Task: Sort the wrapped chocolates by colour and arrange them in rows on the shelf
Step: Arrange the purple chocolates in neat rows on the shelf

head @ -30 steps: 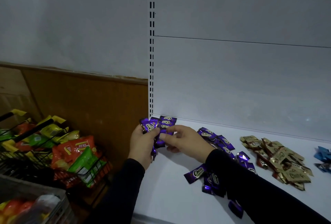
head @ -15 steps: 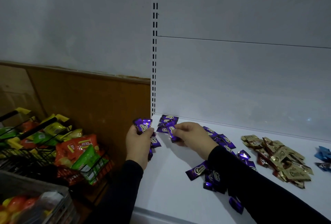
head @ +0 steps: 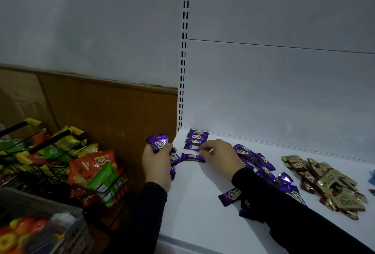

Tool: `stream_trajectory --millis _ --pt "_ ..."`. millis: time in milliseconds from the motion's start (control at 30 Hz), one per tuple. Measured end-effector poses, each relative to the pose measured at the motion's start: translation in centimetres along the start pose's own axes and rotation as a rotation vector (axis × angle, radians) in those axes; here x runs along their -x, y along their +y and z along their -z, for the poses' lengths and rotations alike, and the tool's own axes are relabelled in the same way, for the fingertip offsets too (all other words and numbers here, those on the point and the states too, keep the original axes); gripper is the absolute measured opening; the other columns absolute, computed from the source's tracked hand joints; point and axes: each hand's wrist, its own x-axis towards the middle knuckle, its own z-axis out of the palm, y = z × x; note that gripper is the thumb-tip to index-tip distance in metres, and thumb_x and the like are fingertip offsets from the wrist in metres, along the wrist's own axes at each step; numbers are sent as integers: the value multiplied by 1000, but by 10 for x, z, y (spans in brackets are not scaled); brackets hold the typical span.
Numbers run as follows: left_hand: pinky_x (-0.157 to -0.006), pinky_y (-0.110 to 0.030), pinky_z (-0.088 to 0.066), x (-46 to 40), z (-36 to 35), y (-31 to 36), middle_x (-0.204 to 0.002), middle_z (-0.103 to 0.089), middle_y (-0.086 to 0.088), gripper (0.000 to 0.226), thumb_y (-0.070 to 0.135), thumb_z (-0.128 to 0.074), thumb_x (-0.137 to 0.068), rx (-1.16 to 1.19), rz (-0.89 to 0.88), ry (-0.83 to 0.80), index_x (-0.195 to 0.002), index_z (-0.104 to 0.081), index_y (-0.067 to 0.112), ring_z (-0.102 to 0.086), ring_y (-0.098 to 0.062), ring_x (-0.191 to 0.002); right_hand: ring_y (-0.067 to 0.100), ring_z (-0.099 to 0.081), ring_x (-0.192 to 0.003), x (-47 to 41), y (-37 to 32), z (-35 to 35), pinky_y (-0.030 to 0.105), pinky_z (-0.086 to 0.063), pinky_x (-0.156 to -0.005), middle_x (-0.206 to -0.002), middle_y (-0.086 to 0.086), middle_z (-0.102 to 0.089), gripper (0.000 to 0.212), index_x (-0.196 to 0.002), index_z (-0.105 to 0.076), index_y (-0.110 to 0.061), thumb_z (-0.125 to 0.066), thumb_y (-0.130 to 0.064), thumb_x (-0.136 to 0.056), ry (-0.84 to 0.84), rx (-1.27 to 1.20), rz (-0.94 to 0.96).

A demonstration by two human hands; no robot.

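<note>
We grip a spare bunch of purple chocolates (head: 160, 146) in our left hand (head: 157, 164) while our right hand (head: 218, 157) pinches the newest one (head: 192, 157) down at its fingertips — long axis left-to-right, closing the purple row (head: 195, 139) just beyond — so next, we judge, another piece goes nearer us, parallel.

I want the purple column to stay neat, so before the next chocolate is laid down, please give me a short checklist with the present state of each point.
1. Left hand has stock: it grips a bunch of purple chocolates. Ok.
2. Newest chocolate lies flat on the shelf, at the right hand fingertips. Ok.
3. It lines up with the purple column: it sits slightly left. Not ok.
4. Free shelf in front of the column. Ok.
5. Loose purple pile apart from the gold pile. Ok.
6. Right hand has released the chocolate. Cannot tell.
</note>
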Motion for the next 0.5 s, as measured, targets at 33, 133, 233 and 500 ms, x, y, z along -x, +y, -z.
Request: stream_trajectory --millis 33,133,233,500 --pt "-48 -28 -47 -1 0 0 -102 -71 -14 27 12 -69 -91 6 9 4 -117 -61 12 -66 -22 -71 15 -61 -95 2 1 1 25 -42 -81 -108 2 -68 22 -110 -72 -17 -56 -26 -97 14 42 33" --pt "-47 -27 -46 -2 -1 0 -100 -72 -12 27 12 -69 -91 22 17 12 -116 -61 14 -66 -22 -70 17 -56 -107 12 3 -1 28 -41 -92 -118 3 -61 30 -119 -67 -17 -51 -33 -100 -60 136 218" --pt "-46 -25 -47 0 -2 0 -97 -72 -11 25 10 -70 -90 37 17 4 -113 -62 14 -66 -19 -67 21 -47 -111 21 3 -9 35 -40 -93 -124 1 -52 40 -118 -59 -17 -41 -47 -100 -215 278 344" --pt "-47 -25 -48 1 -1 1 -98 -72 -11 28 14 -70 -91 30 27 11 -117 -60 15 -66 -21 -74 23 -41 -111 16 -2 -20 42 -37 -95 -120 0 -43 50 -101 -46 -21 -21 -62 -91 -256 359 277"
